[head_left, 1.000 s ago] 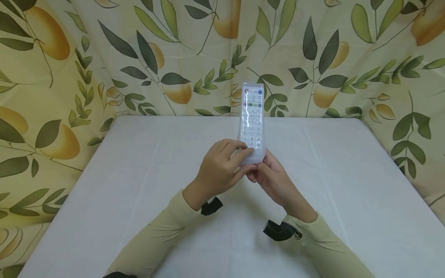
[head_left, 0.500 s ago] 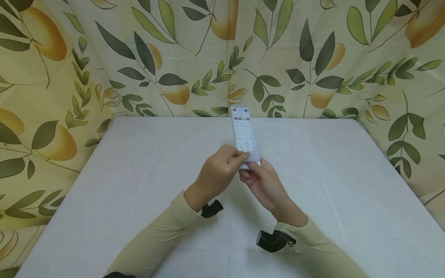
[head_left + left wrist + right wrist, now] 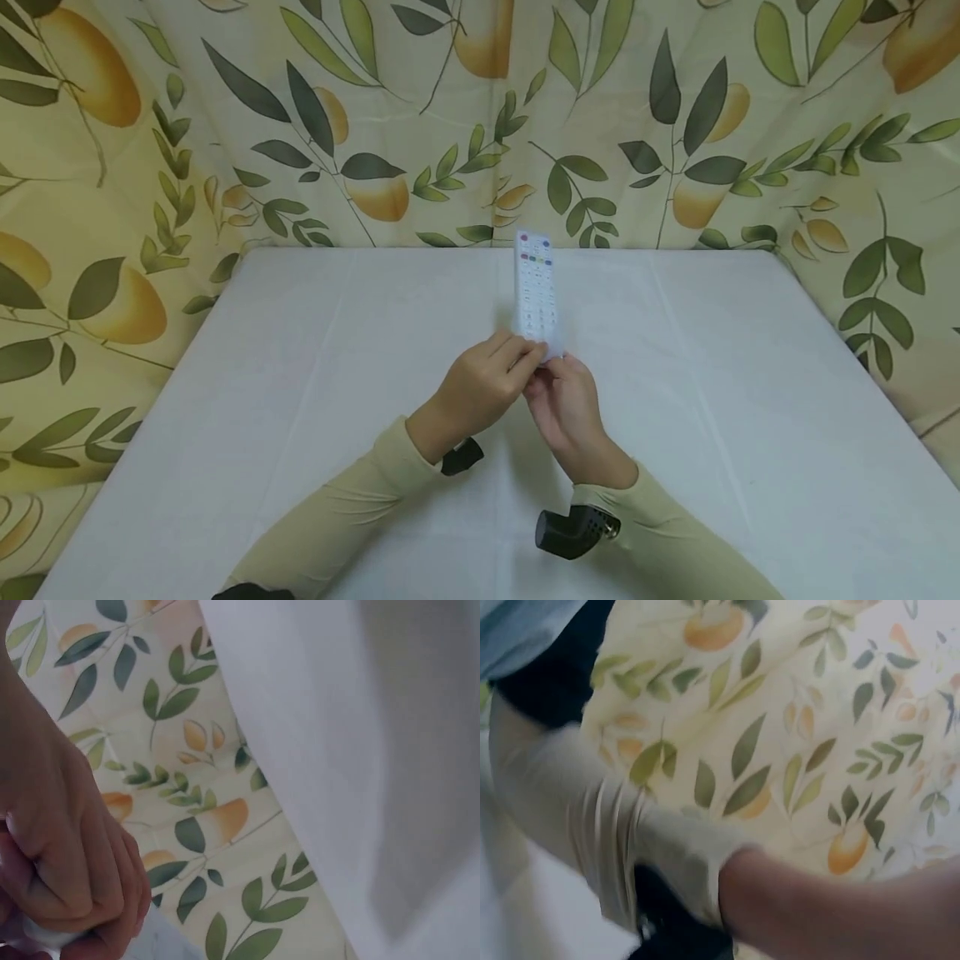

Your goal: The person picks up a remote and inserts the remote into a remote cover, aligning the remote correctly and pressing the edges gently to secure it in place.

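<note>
A white remote control (image 3: 536,287) with rows of pale buttons and a few coloured ones near its top is held up over the table, keys toward me. Clear, shiny plastic film shows around its lower end (image 3: 553,343). My left hand (image 3: 486,379) pinches that lower end, thumb and fingers bent together. From below and the right, my right hand (image 3: 564,404) grips the bottom with curled fingers, partly hidden by the left. In the left wrist view the left hand (image 3: 71,847) curls over the bottom, with a pale piece of the remote (image 3: 161,937) below its fingers.
A white cloth-covered table (image 3: 360,333) spreads beneath. Leaf-and-fruit patterned curtains (image 3: 450,125) hang along its back and sides. Black wrist cameras (image 3: 573,533) sit under both cuffs. The right wrist view shows mostly curtain and a pale sleeve (image 3: 615,825).
The remote has come down from a higher position, swung left, then slightly right again. Both hands have closed in around its bottom end, and the right wrist has shifted left.
</note>
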`<state>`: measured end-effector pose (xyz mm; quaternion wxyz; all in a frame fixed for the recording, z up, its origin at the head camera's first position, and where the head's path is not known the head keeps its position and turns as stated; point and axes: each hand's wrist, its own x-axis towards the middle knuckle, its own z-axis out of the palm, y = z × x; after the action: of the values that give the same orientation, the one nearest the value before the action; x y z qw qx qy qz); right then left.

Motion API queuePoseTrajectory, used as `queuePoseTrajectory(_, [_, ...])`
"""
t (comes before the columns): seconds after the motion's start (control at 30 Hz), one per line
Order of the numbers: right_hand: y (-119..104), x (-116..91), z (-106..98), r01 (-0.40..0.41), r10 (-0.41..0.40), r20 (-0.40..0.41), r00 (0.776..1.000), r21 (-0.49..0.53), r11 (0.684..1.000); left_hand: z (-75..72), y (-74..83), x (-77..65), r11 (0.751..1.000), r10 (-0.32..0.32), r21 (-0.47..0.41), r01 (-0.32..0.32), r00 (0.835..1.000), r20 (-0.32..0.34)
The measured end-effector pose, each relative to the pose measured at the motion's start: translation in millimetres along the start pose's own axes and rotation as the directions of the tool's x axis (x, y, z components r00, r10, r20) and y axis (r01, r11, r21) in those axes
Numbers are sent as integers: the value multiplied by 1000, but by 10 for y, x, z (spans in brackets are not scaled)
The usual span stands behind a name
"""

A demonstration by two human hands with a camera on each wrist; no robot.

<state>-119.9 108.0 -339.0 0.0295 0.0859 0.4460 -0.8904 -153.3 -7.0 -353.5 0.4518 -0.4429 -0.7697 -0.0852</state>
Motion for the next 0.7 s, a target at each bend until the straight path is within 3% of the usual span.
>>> queuePoseTrajectory(0.23, [-26, 32, -3, 3, -3, 2, 1000, -37, 999, -31, 19, 8, 999, -34, -17, 33, 998, -61])
queuePoseTrajectory(0.3, [-57, 48, -34, 18, -7, 81, 997, -136, 991, -42, -8, 19, 997, -78, -33, 75, 991, -105])
queuePoseTrajectory(0.37, [-87, 70, -79, 78, -30, 179, 983, -269, 960, -57, -48, 27, 991, -126, -70, 117, 981, -146])
queuePoseTrajectory(0.47, [-117, 119, -147, 242, -101, 314, 944, -454, 857, -88, -108, 49, 981, -181, -95, 168, 970, -162])
queuePoseTrajectory(0.57, [-106, 155, -194, 365, -179, 355, 917, -571, 735, -126, -140, 113, 977, -213, -44, 210, 974, -81])
queuePoseTrajectory(0.63, [-78, 179, -217, 434, -251, 358, 899, -660, 613, -145, -147, 174, 972, -234, 36, 234, 972, 2])
queuePoseTrajectory(0.7, [-48, 204, -231, 501, -351, 369, 860, -742, 445, -159, -148, 239, 964, -254, 102, 245, 964, 81])
